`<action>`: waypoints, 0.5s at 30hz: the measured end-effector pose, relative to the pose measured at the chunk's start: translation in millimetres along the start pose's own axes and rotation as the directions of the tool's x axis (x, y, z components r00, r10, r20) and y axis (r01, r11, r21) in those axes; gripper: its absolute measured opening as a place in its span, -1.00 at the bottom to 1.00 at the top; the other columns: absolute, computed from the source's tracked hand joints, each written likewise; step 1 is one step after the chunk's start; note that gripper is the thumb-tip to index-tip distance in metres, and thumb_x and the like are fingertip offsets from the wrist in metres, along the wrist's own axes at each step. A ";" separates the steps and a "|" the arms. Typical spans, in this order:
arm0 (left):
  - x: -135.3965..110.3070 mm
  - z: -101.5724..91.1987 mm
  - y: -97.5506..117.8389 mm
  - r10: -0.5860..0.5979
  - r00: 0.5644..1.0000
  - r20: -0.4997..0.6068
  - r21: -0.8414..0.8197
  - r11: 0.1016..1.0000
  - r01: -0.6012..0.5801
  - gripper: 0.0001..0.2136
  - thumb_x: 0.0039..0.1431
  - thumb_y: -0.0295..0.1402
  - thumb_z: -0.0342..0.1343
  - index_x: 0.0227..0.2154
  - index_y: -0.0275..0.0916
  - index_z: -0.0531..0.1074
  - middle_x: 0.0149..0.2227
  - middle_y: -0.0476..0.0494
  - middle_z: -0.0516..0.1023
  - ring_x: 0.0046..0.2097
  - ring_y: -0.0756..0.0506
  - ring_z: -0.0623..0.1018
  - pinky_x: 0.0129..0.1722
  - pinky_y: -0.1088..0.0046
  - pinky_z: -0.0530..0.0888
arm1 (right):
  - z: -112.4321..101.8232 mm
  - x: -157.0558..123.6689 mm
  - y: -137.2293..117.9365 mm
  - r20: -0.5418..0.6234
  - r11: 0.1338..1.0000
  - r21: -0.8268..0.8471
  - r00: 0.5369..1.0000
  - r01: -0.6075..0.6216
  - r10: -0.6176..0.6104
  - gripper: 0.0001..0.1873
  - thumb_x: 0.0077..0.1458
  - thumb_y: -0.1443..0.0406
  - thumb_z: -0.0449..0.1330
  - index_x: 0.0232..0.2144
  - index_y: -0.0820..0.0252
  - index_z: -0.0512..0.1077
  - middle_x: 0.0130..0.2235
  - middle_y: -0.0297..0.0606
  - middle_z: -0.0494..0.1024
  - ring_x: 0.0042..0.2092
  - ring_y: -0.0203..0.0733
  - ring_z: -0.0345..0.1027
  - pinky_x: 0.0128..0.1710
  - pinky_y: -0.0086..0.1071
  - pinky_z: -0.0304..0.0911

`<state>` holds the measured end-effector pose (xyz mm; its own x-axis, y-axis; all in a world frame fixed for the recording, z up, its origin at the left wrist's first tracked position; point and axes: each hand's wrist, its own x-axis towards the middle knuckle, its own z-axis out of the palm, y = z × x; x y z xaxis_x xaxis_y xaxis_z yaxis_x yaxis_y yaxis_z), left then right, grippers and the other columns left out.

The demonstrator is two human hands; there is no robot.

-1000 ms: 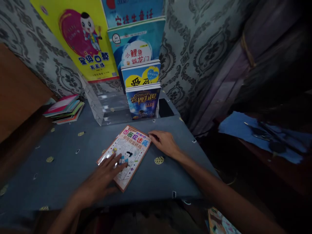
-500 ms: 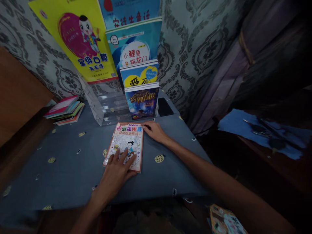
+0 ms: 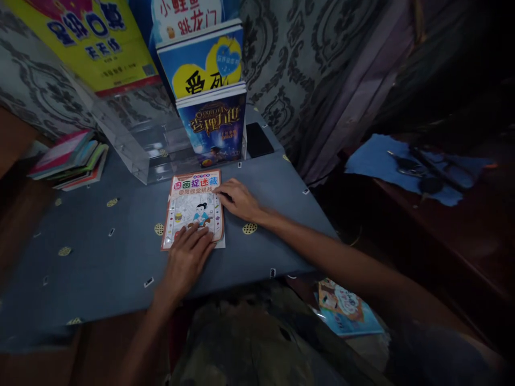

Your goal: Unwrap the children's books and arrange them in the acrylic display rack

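A thin children's picture book [image 3: 192, 206] with an orange border lies flat on the grey-blue tablecloth [image 3: 100, 257], its cover lifting slightly at the right edge. My left hand [image 3: 186, 257] rests flat on its near end, fingers spread. At the book's right edge, my right hand [image 3: 238, 199] has its fingertips curled against the cover. Just behind stands a clear acrylic rack [image 3: 148, 155] holding upright books, the front one dark blue [image 3: 213, 128].
A stack of thin colourful books [image 3: 68, 159] lies at the table's far left. A black phone [image 3: 258, 140] lies right of the rack. Patterned curtain hangs behind. Blue cloth [image 3: 398, 166] with dark tools lies at right. Another book [image 3: 346, 308] lies on the floor.
The picture book has been turned from slanted to square with the rack and slid closer to it. Both hands moved with it. The view has tilted downward.
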<state>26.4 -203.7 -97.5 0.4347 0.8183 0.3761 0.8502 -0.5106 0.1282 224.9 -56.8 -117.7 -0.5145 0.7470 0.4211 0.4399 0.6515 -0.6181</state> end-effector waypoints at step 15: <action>0.9 -7.2 -9.1 0.125 0.989 0.083 -0.040 0.992 -0.122 -0.72 0.43 -0.39 -0.03 0.06 -0.18 0.52 0.03 -0.21 0.64 0.16 -0.22 0.57 0.15 0.08 0.54 | -2.4 1.3 0.0 0.071 0.999 -0.004 0.997 0.033 -0.033 -0.70 0.29 0.39 0.05 -0.09 0.19 0.56 -0.08 -0.13 0.64 -0.04 -0.04 0.39 0.06 -0.14 0.26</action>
<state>17.0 -200.3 -91.8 0.5606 0.7671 0.3119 0.7782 -0.6168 0.1182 226.0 -55.5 -115.6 -0.5797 0.7140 0.3926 0.4260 0.6763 -0.6009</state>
